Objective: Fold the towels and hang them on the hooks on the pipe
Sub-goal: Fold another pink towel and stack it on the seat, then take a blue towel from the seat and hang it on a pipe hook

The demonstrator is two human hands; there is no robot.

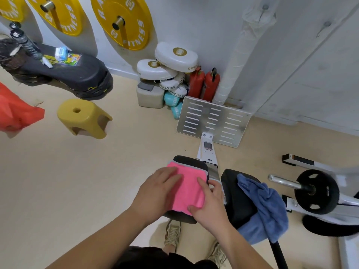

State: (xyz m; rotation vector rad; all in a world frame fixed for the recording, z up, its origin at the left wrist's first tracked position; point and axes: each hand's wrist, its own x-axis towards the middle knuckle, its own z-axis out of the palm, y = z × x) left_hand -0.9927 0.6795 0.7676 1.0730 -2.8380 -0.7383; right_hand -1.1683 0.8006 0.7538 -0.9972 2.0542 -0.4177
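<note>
The pink towel (189, 183), folded, lay on a black pad (180, 217), covering most of it. The left hand (157, 189) pressed flat at its left edge, fingers straight. The right hand (210, 202) rested at its right edge, fingers extended, gripping nothing. A blue towel (270, 206) draped the adjacent pad (237, 197).

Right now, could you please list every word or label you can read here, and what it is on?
"FITNESS": big yellow weight plate; also the second plate left of it.
"KING": rim of the top white pad.
"STARLIGHT": upper strap below it.
"AGAINST THE": lower strap.
Teal pad, colourful packets: too blurred.
</note>
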